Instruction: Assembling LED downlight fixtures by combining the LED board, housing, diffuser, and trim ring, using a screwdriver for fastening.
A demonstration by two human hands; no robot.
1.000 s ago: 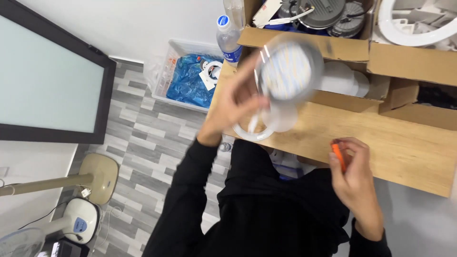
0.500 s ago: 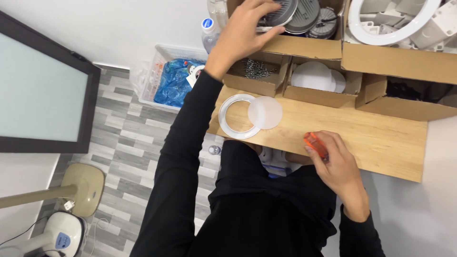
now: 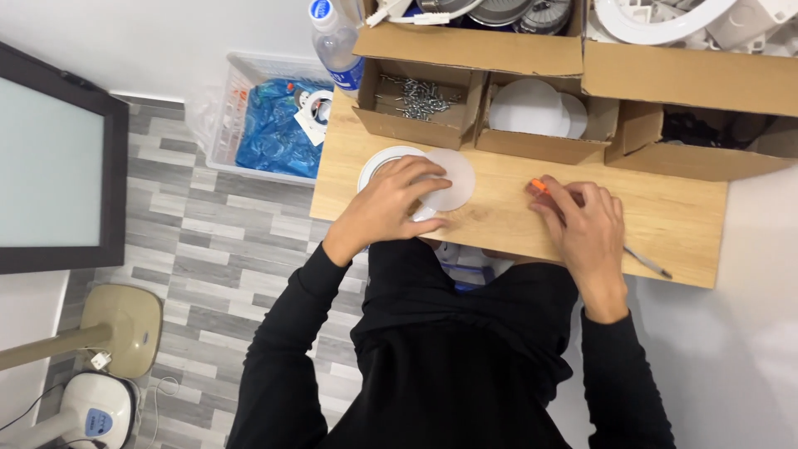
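Nearest the camera, the person's black-sleeved arms reach out over a pale wooden worktop (image 3: 499,224). The right hand (image 3: 582,229) lies palm down on the wood with its grip curled around a slim screwdriver with an orange handle (image 3: 540,185); the orange end peeks out past the fingertips toward the upper left, while the thin metal shaft (image 3: 648,263) runs out from under the heel of the hand toward the lower right, so the tool's long axis lies diagonally across the worktop, flat on it. The left hand (image 3: 391,208) rests on a flat round white ring-shaped lamp frame (image 3: 378,164) and a translucent white round diffuser disc (image 3: 453,179) that overlaps the frame's right side; its grip is loosely spread, fingers pressing down on top of both, near the worktop's left end. Beyond the hands, along the far edge, stand three open brown cardboard boxes: one with loose metal screws (image 3: 416,96), one with white round discs (image 3: 532,108), one with dark parts (image 3: 706,133). A clear plastic water bottle with a blue cap (image 3: 332,41) stands at the far left corner. Off the worktop to the left, on grey wood-pattern floor (image 3: 183,249), sits a clear plastic crate with blue bags (image 3: 266,125), and a dark-framed panel (image 3: 58,158) farther left.
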